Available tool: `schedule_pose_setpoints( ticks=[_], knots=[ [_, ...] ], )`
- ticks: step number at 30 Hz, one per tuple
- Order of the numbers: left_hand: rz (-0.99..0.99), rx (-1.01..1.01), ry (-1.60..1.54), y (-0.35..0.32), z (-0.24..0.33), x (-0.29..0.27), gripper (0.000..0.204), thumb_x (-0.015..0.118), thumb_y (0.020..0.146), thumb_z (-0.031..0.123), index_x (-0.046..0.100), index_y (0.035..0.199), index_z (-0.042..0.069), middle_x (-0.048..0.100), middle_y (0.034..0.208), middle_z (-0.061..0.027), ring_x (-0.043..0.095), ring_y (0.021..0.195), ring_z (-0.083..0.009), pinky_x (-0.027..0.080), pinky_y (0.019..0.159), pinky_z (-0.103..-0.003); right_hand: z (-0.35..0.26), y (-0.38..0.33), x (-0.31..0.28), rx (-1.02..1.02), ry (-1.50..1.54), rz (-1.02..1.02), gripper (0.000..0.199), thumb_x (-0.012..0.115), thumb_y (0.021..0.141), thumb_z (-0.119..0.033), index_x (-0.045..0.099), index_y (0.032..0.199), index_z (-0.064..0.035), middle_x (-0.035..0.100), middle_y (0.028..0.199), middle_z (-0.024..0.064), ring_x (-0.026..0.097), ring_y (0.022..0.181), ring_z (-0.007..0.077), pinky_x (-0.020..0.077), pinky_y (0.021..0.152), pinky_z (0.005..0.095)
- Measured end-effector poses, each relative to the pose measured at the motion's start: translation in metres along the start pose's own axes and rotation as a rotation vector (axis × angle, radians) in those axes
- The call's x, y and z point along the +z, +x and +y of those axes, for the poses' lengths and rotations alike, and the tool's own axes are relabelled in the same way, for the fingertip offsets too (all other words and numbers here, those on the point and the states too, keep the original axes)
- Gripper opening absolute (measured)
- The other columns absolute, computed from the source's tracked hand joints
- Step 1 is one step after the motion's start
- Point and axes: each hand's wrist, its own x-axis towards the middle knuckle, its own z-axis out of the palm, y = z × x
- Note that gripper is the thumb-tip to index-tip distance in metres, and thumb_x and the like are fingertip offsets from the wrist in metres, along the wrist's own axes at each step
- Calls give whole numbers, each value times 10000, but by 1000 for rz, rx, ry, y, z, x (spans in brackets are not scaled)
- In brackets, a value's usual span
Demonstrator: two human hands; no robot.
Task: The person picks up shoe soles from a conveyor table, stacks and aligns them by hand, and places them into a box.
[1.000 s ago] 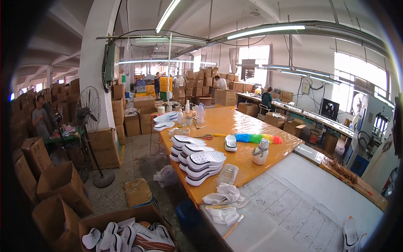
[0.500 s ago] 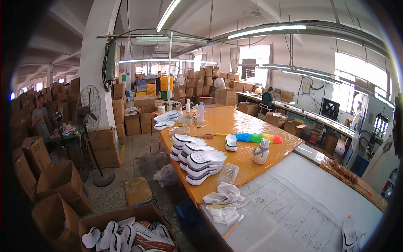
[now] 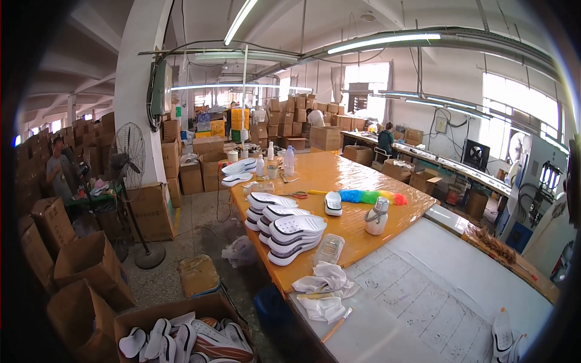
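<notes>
Neither of my hands is in view. Ahead stands a long orange worktable [image 3: 345, 175] with stacks of white shoe soles [image 3: 284, 230] along its near left edge. A single white sole [image 3: 333, 202] lies mid-table beside a rainbow-coloured duster [image 3: 369, 196]. A white bottle [image 3: 376, 216] stands to the right of the stacks. Crumpled white cloths [image 3: 324, 284] lie at the join with a white-topped table [image 3: 423, 296]. Another white sole [image 3: 502, 333] lies at that table's lower right.
An open cardboard box of shoe soles [image 3: 181, 339] sits on the floor at lower left, among other cardboard boxes [image 3: 91, 266]. A pedestal fan [image 3: 130, 157] stands beside a white pillar [image 3: 142, 91]. One person [image 3: 59, 175] is at far left, another person [image 3: 385, 140] at a far bench.
</notes>
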Motion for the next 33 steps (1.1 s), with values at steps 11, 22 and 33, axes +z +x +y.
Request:
schedule_pose_setpoints(
  ticks=[11, 22, 33],
  knots=[
    [6, 39, 15, 0, -3, 1, 179, 570, 731, 163, 498, 627, 36, 503, 560, -155, 501, 514, -314, 397, 492, -377, 2, 2, -4, -8, -7, 15, 175, 484, 859, -68, 571, 1001, -14, 612, 947, 118, 580, 828, 210, 481, 734, 331],
    [20, 53, 8, 0, -1, 0, 168, 567, 739, 158, 499, 639, 40, 499, 560, -152, 501, 514, -314, 396, 491, -376, -1, 2, -3, 8, -10, -38, 180, 483, 860, -70, 571, 1009, -20, 611, 960, 113, 579, 837, 207, 479, 741, 325],
    [4, 30, 9, 0, -1, -2, 178, 566, 738, 157, 485, 628, 42, 499, 559, -149, 502, 516, -314, 392, 488, -377, 1, 3, -3, 8, -22, -3, 172, 485, 860, -67, 578, 999, -26, 617, 954, 109, 581, 828, 198, 482, 727, 324]
  ],
)
